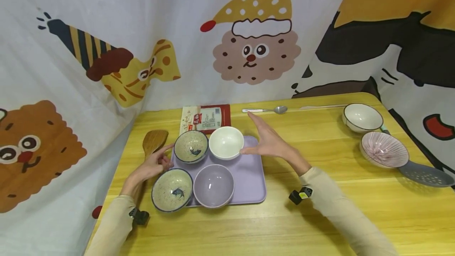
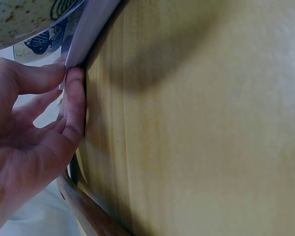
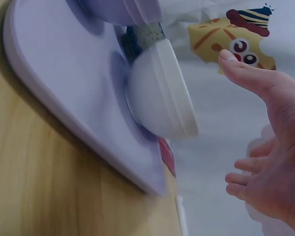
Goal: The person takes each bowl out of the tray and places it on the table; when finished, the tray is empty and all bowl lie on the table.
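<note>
Lilac tray in thumb-and-finger pinch of left hand

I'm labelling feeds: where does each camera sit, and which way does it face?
Head: on the head, looking forward and down at the tray; left hand, right hand and sleeves show.
Left wrist: on that wrist, facing the left hand pinching the tray's edge.
Right wrist: on that wrist, facing the right hand near the white bowl.
Head and right wrist both show that bowl.

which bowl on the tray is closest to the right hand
The plain white bowl, beside the right hand; the lavender bowl and two speckled blue-rimmed bowls sit farther away.
</note>
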### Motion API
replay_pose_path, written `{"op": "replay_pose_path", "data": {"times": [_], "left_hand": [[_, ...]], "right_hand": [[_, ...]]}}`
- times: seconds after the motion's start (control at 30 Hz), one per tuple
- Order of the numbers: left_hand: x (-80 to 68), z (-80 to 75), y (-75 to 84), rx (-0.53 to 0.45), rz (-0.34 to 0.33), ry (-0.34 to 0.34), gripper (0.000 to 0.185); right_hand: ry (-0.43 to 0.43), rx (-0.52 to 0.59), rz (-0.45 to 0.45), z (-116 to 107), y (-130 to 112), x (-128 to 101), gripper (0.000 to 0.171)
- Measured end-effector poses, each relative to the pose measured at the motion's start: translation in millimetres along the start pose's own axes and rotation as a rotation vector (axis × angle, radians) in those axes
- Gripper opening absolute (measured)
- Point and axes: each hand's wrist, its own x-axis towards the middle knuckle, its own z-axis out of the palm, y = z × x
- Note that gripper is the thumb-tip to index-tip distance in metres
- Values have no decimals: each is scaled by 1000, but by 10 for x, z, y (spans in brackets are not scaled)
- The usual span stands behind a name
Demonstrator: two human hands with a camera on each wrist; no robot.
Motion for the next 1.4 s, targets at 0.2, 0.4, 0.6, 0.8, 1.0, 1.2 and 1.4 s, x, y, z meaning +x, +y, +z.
{"op": "replay_pose_path", "data": {"times": [0.2, 0.4, 0.6, 0.8, 1.0, 1.2, 1.4], "left_hand": [[2, 13, -21, -9, 0, -6, 79], [3, 2, -15, -14, 9, -6, 78], [10, -7, -8, -1, 18, -11, 77], [3, -6, -2, -1, 0, -19, 76], [6, -6, -23, -28, 35, -23, 78], [3, 2, -13, -58, 40, -10, 79], [-2, -3, -15, -63, 42, -9, 80]], "right_hand": [[-52, 92, -52, 190, -29, 72, 130], [-64, 181, -99, 364, -7, 140, 130], [-95, 221, -132, 460, 2, 208, 134], [-98, 223, -158, 495, 40, 258, 131], [-128, 239, -127, 510, 71, 275, 129], [-86, 269, -128, 538, 130, 278, 119], [-5, 258, -119, 567, 184, 236, 119]]}}
